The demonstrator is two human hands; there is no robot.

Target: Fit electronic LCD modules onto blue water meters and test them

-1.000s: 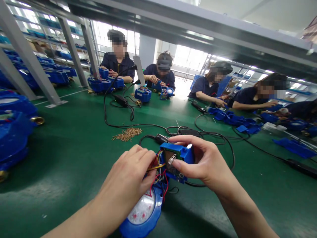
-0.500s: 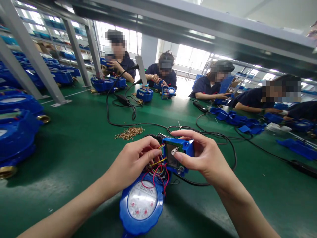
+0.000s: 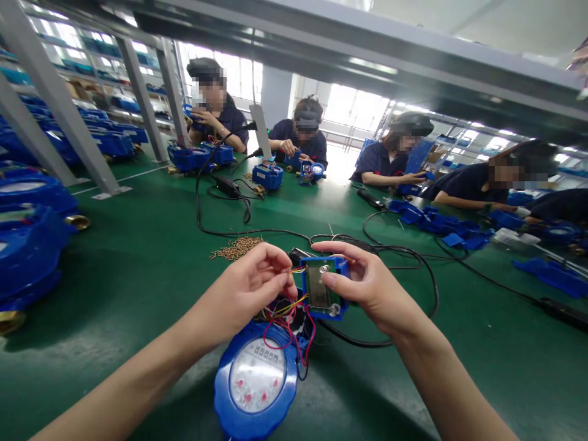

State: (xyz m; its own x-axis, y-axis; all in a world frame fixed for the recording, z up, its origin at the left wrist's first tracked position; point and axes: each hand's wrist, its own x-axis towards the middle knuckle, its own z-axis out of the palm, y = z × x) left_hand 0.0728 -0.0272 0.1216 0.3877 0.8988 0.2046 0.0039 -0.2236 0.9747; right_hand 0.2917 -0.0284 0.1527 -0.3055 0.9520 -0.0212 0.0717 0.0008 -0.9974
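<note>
A blue water meter (image 3: 221, 386) with a round white dial lies on the green bench in front of me. Above it, my right hand (image 3: 374, 278) grips a small blue housing (image 3: 340, 312) by its right side, thumb across the front. Inside that housing sits a circuit board with a grey display (image 3: 318, 293); a small spring shows by the thumb tip. My left hand (image 3: 252, 289) pinches the thin coloured wires (image 3: 296, 269) leaving the housing's left edge. Red and yellow wires (image 3: 275, 334) loop down between housing and meter.
Behind my left hand is a pile of brass-coloured screws (image 3: 236, 247). A black cable (image 3: 429, 269) curls across the bench to the right. More blue meters (image 3: 32, 245) stand at left under metal posts (image 3: 76, 107). Several co-workers sit opposite, handling blue parts.
The housing has turned so its display faces me more. My left hand has shifted slightly left, with the wires stretched between it and the housing. The meter appears slightly lower left.
</note>
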